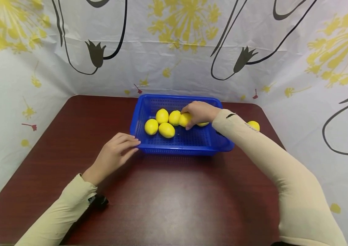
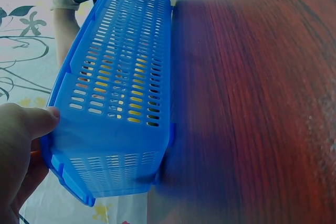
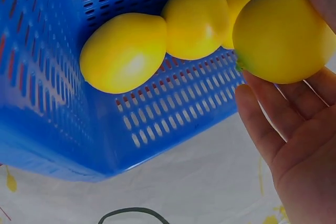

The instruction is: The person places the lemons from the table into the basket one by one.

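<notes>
A blue perforated plastic basket [image 1: 177, 147] stands on the table with several yellow lemons inside, among them a front lemon [image 1: 166, 130] and a left lemon [image 1: 151, 126]. My left hand [image 1: 116, 150] grips the rim at the basket's front left corner; in the left wrist view its thumb [image 2: 44, 120] presses on the rim and the other fingers go partly behind it. Reaching over the basket, my right hand [image 1: 201, 112] holds a lemon [image 3: 283, 35] between thumb and fingers. Two lemons lie near the basket wall in the right wrist view, the closest lemon [image 3: 126, 53] by the corner.
One more lemon [image 1: 253, 125] is on the table right of the basket, partly behind the right sleeve [image 1: 263, 157]. The dark red-brown table [image 1: 167, 201] meets a white patterned cloth [image 1: 167, 61] at the back and sides.
</notes>
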A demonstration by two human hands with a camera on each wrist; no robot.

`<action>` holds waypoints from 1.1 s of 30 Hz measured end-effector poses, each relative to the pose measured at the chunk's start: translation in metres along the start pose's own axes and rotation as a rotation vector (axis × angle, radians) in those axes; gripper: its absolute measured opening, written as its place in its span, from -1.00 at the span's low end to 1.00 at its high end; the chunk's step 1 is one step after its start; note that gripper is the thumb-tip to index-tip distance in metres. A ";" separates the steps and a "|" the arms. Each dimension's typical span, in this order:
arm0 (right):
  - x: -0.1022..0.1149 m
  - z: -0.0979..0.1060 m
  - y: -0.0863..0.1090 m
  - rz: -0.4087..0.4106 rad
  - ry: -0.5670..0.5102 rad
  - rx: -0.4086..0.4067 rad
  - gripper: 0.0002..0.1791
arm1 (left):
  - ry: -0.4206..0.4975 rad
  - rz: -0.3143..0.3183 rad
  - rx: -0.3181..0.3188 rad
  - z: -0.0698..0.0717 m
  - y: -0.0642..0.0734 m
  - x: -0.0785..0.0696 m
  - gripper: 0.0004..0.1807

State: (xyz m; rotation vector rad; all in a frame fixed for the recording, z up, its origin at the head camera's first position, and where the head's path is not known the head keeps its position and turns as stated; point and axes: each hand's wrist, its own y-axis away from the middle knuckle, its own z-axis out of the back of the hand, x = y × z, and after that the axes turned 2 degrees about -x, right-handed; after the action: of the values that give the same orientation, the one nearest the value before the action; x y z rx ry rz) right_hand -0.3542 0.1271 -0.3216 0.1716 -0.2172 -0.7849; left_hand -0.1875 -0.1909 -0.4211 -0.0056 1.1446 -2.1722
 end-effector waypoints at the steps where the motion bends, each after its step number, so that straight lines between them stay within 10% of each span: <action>1: 0.000 -0.001 -0.001 0.001 0.002 0.000 -0.23 | -0.001 0.001 0.001 0.000 0.000 0.000 -0.61; 33: 0.001 -0.033 -0.023 0.057 0.073 0.000 -0.29 | -0.006 0.007 0.011 0.000 0.000 0.000 -0.61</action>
State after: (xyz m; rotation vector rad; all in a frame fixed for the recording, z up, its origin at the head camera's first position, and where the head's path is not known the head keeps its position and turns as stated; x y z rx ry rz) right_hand -0.3608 0.1130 -0.3584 0.1927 -0.1523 -0.7208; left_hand -0.1877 -0.1912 -0.4213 -0.0034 1.1272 -2.1707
